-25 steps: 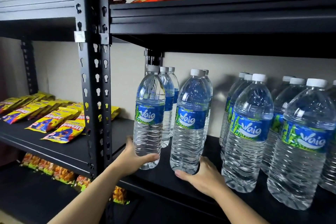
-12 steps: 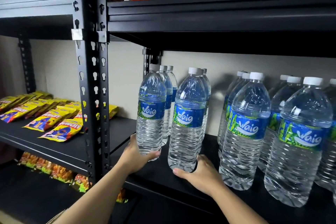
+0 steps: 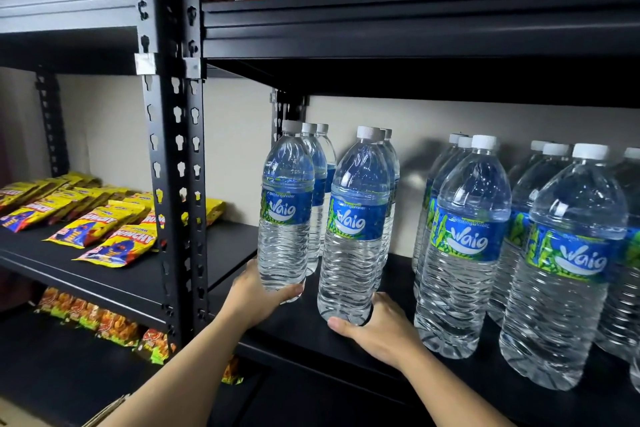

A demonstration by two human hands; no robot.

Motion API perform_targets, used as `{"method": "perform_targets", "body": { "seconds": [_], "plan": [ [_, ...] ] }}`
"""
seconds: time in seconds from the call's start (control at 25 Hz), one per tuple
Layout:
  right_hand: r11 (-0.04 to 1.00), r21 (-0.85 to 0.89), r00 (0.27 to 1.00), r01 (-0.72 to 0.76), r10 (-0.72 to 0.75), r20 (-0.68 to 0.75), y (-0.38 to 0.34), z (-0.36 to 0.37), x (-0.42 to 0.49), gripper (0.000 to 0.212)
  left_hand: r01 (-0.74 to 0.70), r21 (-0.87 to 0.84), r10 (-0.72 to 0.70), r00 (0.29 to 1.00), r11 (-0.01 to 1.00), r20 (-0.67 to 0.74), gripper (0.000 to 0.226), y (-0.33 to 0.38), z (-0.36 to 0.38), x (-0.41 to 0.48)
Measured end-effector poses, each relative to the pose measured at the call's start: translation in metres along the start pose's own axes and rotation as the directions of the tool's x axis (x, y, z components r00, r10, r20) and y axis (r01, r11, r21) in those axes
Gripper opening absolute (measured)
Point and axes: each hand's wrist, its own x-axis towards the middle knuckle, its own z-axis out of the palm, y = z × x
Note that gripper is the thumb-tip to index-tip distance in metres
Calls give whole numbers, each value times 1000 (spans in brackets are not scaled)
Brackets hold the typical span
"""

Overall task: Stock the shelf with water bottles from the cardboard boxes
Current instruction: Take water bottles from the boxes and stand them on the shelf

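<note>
Grip: left hand point(image 3: 255, 299) curls round base of left bottle point(image 3: 285, 215); right hand point(image 3: 381, 334) likewise round right bottle point(image 3: 356, 232).

Plain pale wall point(image 3: 110, 135) behind black slotted uprights point(image 3: 171, 149); a beige patch point(image 3: 14, 414), perhaps floor, lower left.

the left hand point(image 3: 258, 295) grips the base of one water bottle point(image 3: 285, 215) near the left end of the black shelf point(image 3: 311, 333). the right hand point(image 3: 377, 326) holds the bottom of a second bottle point(image 3: 356, 229) just beside it, upright. more bottles point(image 3: 568, 263) stand in rows toward the right end. yellow snack packs point(image 3: 114, 246) lie on the neighbouring shelf point(image 3: 104, 281) at the left.
</note>
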Motion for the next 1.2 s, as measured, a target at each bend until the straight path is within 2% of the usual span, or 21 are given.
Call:
{"method": "perform_targets", "body": {
  "seconds": [0.16,0.4,0.6,0.96,1.12,1.16,1.2],
  "plan": [
    [1000,-7,1000,-19,19,-4,0,0,-1,101,20,-33,-20,1000,999,10,75,-4,-1,1],
    [998,-56,999,28,-30,-27,-5,-2,-6,95,55,-58,-52,998,997,41,74,-10,-4,5],
    [997,-77,1000,21,-19,17,-6,-4,-6,95,13,-92,-12,1000,996,20,59,-5,-2,0],
    [994,-108,999,-3,8,44,-7,-4,-6,98,-7,-19,8,999,1000,40,83,-12,0,4],
    [996,-88,999,-13,17,49,-8,-6,-7,94,-66,-85,71,996,994,52,118,-12,-2,1],
    [996,-87,999,-12,16,49,-8,-7,-8,93,-77,-102,83,995,992,57,122,-10,-1,-3],
    [996,-89,998,-18,23,52,-8,-7,-7,93,-94,-92,97,995,991,27,117,-8,0,-10]
  ]
}}
